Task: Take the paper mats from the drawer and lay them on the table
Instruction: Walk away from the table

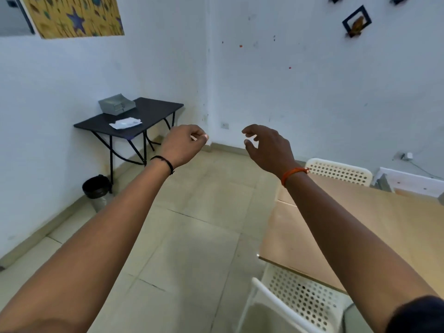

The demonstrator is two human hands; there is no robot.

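Note:
A small black table (pixel 153 111) stands against the far left wall. On it sit a grey drawer unit (pixel 117 104) and, in front of that, a white crumpled sheet of paper (pixel 125 123). Both my arms are stretched forward in mid-air over the floor, well short of that table. My left hand (pixel 183 144) has loosely curled fingers and holds nothing I can make out. My right hand (pixel 268 146) hangs relaxed with curled fingers, also holding nothing. A light wooden table (pixel 360 224) lies to my right.
A black-lined waste bin (pixel 97 191) stands by the left wall under the black table. White perforated chairs sit at the wooden table's near edge (pixel 302 301) and far end (pixel 341 170). Tiled floor stretches between me and the black table.

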